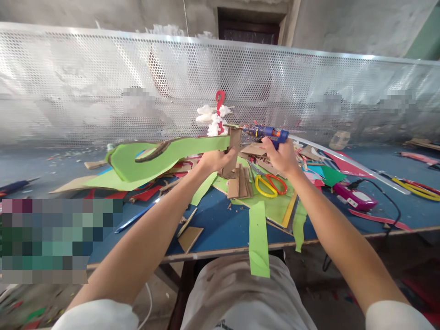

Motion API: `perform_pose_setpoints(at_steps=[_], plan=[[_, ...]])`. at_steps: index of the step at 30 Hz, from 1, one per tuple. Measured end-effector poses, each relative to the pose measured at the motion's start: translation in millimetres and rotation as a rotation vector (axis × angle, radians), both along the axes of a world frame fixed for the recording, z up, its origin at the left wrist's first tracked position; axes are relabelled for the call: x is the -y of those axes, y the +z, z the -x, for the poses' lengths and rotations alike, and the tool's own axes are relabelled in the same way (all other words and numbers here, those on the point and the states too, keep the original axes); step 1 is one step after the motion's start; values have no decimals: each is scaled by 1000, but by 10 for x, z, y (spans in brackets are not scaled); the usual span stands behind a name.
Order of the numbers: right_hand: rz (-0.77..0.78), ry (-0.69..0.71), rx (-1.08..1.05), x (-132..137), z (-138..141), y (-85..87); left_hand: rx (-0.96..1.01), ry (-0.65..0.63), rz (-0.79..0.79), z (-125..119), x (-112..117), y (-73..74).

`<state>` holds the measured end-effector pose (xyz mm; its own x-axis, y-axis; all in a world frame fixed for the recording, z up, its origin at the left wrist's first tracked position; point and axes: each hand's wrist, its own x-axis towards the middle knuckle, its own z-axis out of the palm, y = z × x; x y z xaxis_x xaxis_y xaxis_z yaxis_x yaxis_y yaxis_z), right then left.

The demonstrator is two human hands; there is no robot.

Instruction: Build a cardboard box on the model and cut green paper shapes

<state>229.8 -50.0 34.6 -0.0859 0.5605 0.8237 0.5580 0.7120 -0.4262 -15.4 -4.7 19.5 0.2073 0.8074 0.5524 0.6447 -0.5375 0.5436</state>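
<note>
My left hand (220, 160) is closed around a cardboard piece faced with light green paper (154, 160), which curves away to the left above the table. At its right end stands a brown cardboard strip (235, 140), near my left fingertips. My right hand (282, 156) grips a blue glue gun (264, 132), and a long clear glue stick (347, 160) trails from its back to the right. The gun's nozzle points left at the cardboard's upper edge; whether it touches cannot be made out. Below the hands lie yellow- and orange-handled scissors (270, 184) and small cardboard strips (240, 181).
A perforated metal screen (103, 87) closes off the back of the blue table (220, 229). Paper scraps cover the middle. At right are a magenta box with a black cord (357, 197) and more scissors (419, 189). A green paper strip (258, 238) hangs over the front edge.
</note>
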Motion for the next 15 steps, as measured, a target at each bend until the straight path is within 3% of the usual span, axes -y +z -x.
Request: perform_pose_setpoints(at_steps=[15], plan=[[2, 8, -17, -11, -14, -3, -71, 73, 11, -9, 45, 31]])
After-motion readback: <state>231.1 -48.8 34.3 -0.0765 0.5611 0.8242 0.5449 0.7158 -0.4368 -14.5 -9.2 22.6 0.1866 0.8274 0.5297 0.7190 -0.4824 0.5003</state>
